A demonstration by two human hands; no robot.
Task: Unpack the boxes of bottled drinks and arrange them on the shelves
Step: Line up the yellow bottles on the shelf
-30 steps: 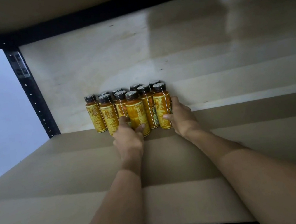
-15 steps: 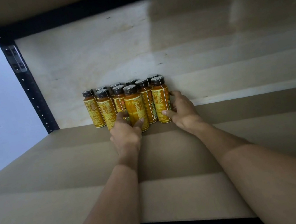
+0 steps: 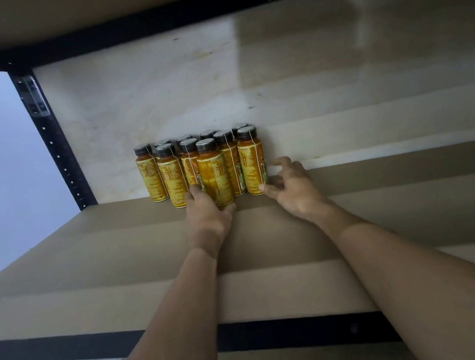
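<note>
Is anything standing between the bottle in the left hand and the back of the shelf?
Yes. The front bottle, gripped by the left hand, stands ahead of the group. Other orange bottles stand close behind it, between it and the back panel, so it cannot go straight back.

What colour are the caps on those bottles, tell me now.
Dark grey to black caps, clearest on the front bottle in the head view.
</note>
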